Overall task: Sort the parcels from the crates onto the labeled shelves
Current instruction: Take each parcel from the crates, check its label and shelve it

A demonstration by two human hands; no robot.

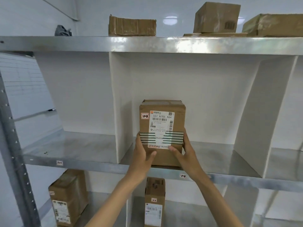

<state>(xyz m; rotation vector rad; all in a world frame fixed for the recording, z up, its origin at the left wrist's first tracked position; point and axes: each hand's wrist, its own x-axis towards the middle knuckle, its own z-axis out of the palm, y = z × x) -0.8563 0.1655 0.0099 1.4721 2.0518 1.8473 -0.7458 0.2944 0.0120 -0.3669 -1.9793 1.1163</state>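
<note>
A brown cardboard parcel [162, 126] with a white shipping label and a small "1-2" sticker stands upright on the middle metal shelf [213, 161], in the compartment whose edge tag reads "1-2" [183, 176]. My left hand [143, 154] grips its lower left side, thumb across the front. My right hand [186, 153] grips the lower right side, thumb on the front below the label. The parcel's base sits near the shelf's front edge.
White dividers [117, 112] split the shelf into compartments; the left one is tagged "1-1" [59, 163]. Several brown parcels [132, 27] lie on the top shelf. Two more parcels [68, 197] stand on the shelf below. A perforated steel upright [14, 145] runs down the left.
</note>
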